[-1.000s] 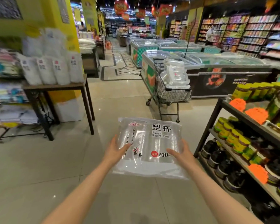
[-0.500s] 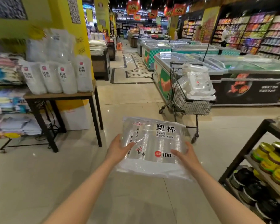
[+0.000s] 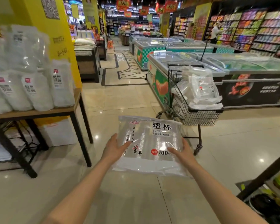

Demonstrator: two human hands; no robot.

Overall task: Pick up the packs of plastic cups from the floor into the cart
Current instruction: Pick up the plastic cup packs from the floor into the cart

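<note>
A clear pack of plastic cups (image 3: 152, 139) with black print and a red "100" label is held flat in front of me, above the floor. My left hand (image 3: 115, 148) holds its left edge, thumb on top. My right hand (image 3: 182, 152) holds its right edge the same way. The wire shopping cart (image 3: 199, 116) stands ahead to the right, beside the freezers, with several clear packs (image 3: 200, 88) piled in its basket. The pack sits short of the cart, to its lower left.
A wooden table (image 3: 39, 112) on the left carries white bagged goods (image 3: 34, 88). Chest freezers (image 3: 249, 75) run behind the cart. A dark shelf rack (image 3: 263, 175) with jars stands at the lower right. A person (image 3: 215, 32) stands at far shelves.
The view has swung left and closer: the cart has shifted right and grown larger, and the right-hand shelf has slid mostly out of view. Both hands keep the same hold on the pack.
</note>
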